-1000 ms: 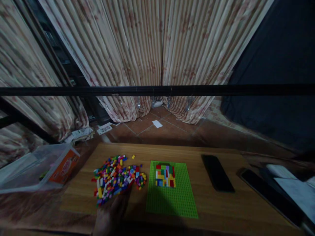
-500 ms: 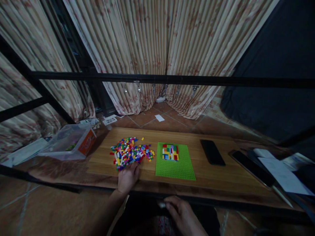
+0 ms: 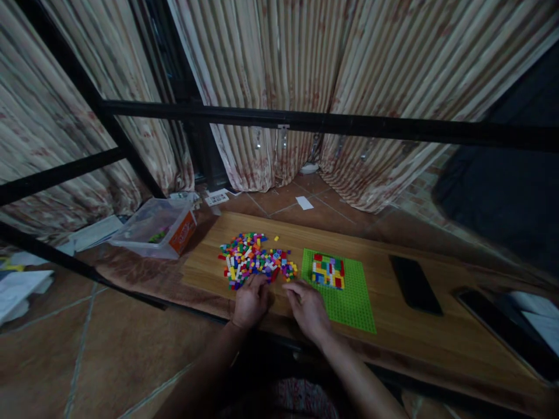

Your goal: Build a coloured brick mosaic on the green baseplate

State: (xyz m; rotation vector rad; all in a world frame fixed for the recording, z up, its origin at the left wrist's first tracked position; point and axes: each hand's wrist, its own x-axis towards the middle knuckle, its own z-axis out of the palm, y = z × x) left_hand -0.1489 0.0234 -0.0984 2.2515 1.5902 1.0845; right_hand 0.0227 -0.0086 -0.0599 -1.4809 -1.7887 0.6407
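Loose toy bricks [image 3: 244, 260] are mixing red, yellow, white, blue, green, orange and purple. Baseplate [image 3: 351, 311] is showing bright lime green; the joined bricks [image 3: 328, 272] on it are forming a patchwork of red, yellow, white, green, blue and lilac. Bench [image 3: 283, 228] is showing warm brown wood grain. Smartphone [image 3: 416, 285] is reading black. Clear bin [image 3: 146, 224] is carrying an orange label [image 3: 182, 234]. Curtains [image 3: 297, 58] are running beige-and-brown stripes with reddish blotches. Floor tiles [image 3: 140, 343] are showing reddish brown, pale grout lines crossing. Rail [image 3: 393, 126] is staying plain black.
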